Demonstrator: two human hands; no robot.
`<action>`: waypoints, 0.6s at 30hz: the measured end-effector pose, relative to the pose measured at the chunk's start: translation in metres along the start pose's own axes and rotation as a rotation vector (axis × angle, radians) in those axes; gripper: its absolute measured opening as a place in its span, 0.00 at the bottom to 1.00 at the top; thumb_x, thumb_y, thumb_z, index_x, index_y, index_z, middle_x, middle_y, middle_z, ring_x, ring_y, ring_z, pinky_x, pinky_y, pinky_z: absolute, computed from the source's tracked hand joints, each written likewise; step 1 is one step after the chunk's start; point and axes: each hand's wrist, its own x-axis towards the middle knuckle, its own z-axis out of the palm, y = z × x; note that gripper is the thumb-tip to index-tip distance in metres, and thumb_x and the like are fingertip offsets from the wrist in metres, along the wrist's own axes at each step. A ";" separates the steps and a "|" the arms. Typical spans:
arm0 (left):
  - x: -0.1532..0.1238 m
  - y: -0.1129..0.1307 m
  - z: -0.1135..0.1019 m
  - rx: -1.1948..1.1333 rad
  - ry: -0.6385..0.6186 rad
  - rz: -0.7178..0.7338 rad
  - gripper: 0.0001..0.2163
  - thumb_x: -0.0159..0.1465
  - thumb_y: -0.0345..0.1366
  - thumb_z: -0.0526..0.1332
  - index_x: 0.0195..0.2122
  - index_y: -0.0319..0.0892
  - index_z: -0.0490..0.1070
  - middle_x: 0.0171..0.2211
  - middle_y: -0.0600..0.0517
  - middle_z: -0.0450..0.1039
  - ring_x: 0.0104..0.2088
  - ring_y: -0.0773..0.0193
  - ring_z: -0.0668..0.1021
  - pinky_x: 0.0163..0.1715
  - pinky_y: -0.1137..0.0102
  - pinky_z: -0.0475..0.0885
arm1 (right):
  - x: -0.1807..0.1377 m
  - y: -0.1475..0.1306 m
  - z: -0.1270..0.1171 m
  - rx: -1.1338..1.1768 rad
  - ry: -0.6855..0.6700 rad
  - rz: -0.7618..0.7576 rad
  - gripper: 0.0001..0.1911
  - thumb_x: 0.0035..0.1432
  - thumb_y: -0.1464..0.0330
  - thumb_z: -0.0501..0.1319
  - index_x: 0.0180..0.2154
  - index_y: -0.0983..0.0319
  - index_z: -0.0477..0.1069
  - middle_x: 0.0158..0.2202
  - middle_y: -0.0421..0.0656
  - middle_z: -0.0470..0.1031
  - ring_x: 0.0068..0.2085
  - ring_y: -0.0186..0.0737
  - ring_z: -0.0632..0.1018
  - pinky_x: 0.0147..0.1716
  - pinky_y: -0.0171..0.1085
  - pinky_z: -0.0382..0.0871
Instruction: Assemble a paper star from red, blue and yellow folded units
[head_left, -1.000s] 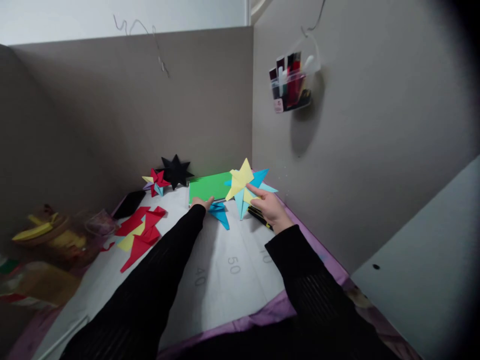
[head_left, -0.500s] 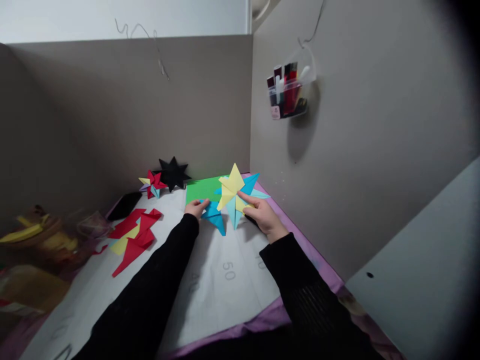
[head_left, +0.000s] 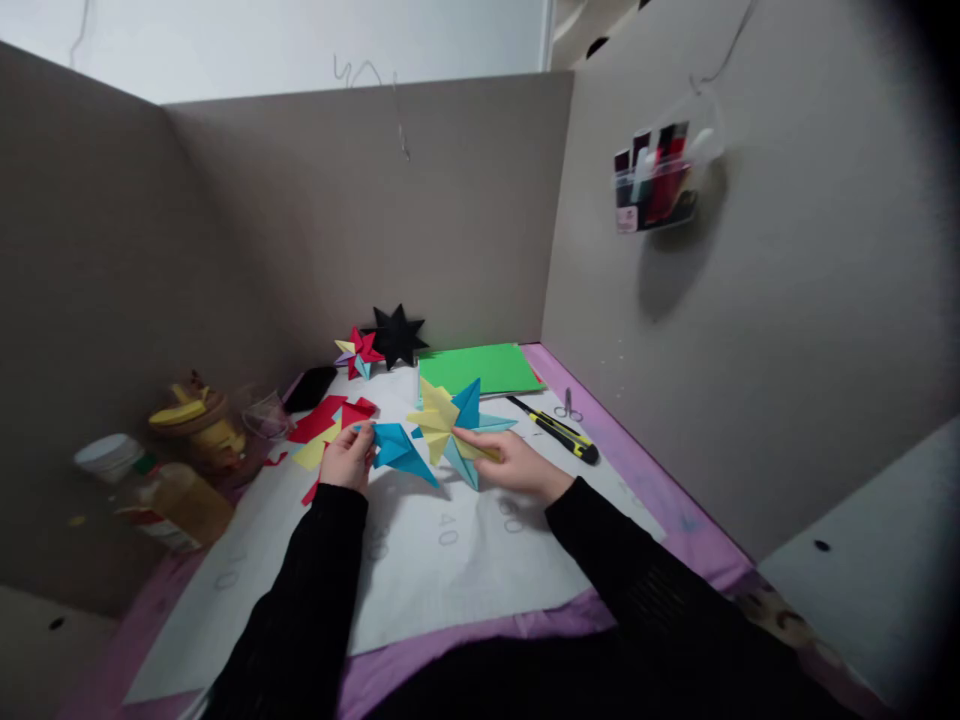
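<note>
My right hand (head_left: 510, 462) is closed on a partly built yellow and blue paper star (head_left: 450, 425), held just above the white cutting mat (head_left: 465, 560). My left hand (head_left: 349, 455) pinches a loose blue folded paper piece (head_left: 401, 450) beside the star's left side. The two papers almost touch. Both my sleeves are black.
A green paper stack (head_left: 480, 365) lies at the back. A yellow-black utility knife (head_left: 555, 430) and small scissors (head_left: 568, 405) lie to the right. Red and yellow folded pieces (head_left: 326, 425), a small multicolour star (head_left: 358, 352), a black star (head_left: 396, 335), a black phone (head_left: 311, 387) and jars (head_left: 187, 430) sit left. A pen holder (head_left: 656, 180) hangs on the wall.
Both hands drew back toward me from the green stack, carrying the star and the blue piece. The view swung, uncovering the knife and scissors.
</note>
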 end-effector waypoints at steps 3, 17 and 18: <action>0.000 0.001 -0.002 -0.035 0.038 0.007 0.19 0.39 0.43 0.73 0.27 0.38 0.71 0.15 0.59 0.64 0.17 0.75 0.65 0.17 0.80 0.60 | -0.001 -0.001 0.005 -0.026 0.004 -0.025 0.31 0.48 0.76 0.54 0.57 0.62 0.62 0.57 0.44 0.65 0.57 0.46 0.69 0.58 0.50 0.58; -0.008 -0.002 0.006 -0.023 0.012 -0.004 0.18 0.46 0.46 0.68 0.29 0.35 0.74 0.18 0.53 0.69 0.20 0.70 0.69 0.15 0.78 0.59 | -0.004 -0.001 0.003 -0.018 -0.024 -0.032 0.30 0.50 0.74 0.55 0.57 0.61 0.61 0.57 0.45 0.65 0.56 0.44 0.69 0.57 0.49 0.60; -0.008 -0.003 0.006 -0.010 0.011 0.006 0.18 0.45 0.46 0.68 0.29 0.36 0.74 0.18 0.53 0.69 0.20 0.70 0.70 0.16 0.78 0.60 | -0.004 -0.001 0.004 -0.025 -0.028 -0.033 0.30 0.50 0.75 0.55 0.57 0.61 0.62 0.57 0.45 0.65 0.56 0.45 0.70 0.57 0.49 0.60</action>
